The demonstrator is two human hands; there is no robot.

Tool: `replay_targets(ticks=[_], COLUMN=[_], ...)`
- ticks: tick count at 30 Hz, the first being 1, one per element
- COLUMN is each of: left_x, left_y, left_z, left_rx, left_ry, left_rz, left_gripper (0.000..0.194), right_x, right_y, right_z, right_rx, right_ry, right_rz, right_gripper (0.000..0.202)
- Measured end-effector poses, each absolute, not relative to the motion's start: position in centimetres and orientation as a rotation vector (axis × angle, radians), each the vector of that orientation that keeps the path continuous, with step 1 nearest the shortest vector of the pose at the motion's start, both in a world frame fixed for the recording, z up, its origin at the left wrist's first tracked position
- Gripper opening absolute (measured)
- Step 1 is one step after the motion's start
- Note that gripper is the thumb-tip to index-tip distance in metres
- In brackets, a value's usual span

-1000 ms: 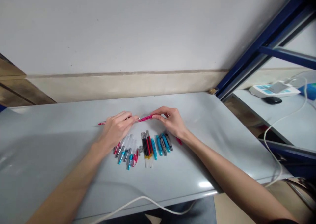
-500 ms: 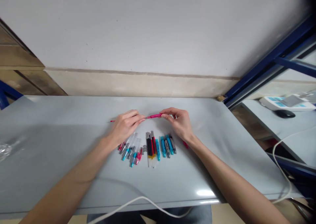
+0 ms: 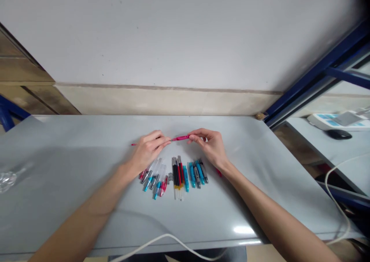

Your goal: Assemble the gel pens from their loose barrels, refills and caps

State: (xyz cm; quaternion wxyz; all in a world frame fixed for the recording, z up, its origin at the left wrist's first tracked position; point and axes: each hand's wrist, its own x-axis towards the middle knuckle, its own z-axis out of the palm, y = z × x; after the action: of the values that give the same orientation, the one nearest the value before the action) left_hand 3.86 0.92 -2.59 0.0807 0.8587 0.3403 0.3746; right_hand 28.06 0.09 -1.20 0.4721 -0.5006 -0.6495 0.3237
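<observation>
Between my hands, a pink pen piece (image 3: 181,138) is held above the table. My right hand (image 3: 210,144) pinches its right end. The fingers of my left hand (image 3: 152,148) are closed at the thin grey tip on its left. A thin red-ended piece (image 3: 134,144) sticks out to the left, partly hidden by my left hand. Below lie clear barrels with coloured ends (image 3: 154,179), refills with black and red ink (image 3: 177,173), and several blue and grey pen parts (image 3: 197,172). Another pink part (image 3: 219,172) is beside my right wrist.
A white cable (image 3: 167,235) curves over the front edge of the grey table (image 3: 72,131). Crumpled clear plastic (image 3: 7,181) sits at the far left. On a separate surface at right are a black mouse (image 3: 338,134) and a white device (image 3: 323,120).
The whole view has shifted slightly, placing the table a little lower in the picture. Both hands keep nearly the same hold around the pink piece.
</observation>
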Motion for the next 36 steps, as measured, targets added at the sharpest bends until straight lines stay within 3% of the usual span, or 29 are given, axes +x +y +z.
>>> replay_targets(ticks=[4, 6, 10, 16, 22, 28, 33, 36], left_x=[3.8, 3.7, 4.0, 5.7, 5.8, 4.8, 4.3, 4.4], left_y=[0.9, 0.8, 0.3, -1.1, -1.1, -0.2, 0.3, 0.3], left_z=[-2.6, -2.5, -1.9, -1.9, -2.6, -2.5, -1.6, -1.4], left_rx=[2.548, 2.556, 2.630, 2.582, 2.421, 2.543, 2.815, 2.813], left_ry=[1.007, 1.019, 1.140, 1.041, 0.890, 0.951, 1.064, 1.131], left_rz=[1.103, 1.091, 0.914, 0.886, 0.936, 1.003, 0.993, 0.951], left_gripper=[0.021, 0.021, 0.047, 0.071, 0.089, 0.071, 0.022, 0.017], right_x=[28.1, 28.1, 27.8, 27.1, 27.3, 27.5, 27.5, 27.6], right_y=[0.0, -0.1, -0.6, -1.7, -1.5, -0.9, -0.9, -0.8], right_z=[-1.3, -1.3, -0.8, -0.5, -1.0, -1.2, -1.0, -1.2], right_rx=[-1.242, -1.223, -1.107, -0.862, -1.088, -1.197, -1.245, -1.272], right_ry=[-1.695, -1.736, -1.762, -1.927, -1.820, -1.903, -1.992, -2.001], right_rz=[0.698, 0.670, 0.628, 0.585, 0.612, 0.609, 0.532, 0.514], right_gripper=[0.034, 0.028, 0.006, 0.008, 0.008, 0.029, 0.041, 0.046])
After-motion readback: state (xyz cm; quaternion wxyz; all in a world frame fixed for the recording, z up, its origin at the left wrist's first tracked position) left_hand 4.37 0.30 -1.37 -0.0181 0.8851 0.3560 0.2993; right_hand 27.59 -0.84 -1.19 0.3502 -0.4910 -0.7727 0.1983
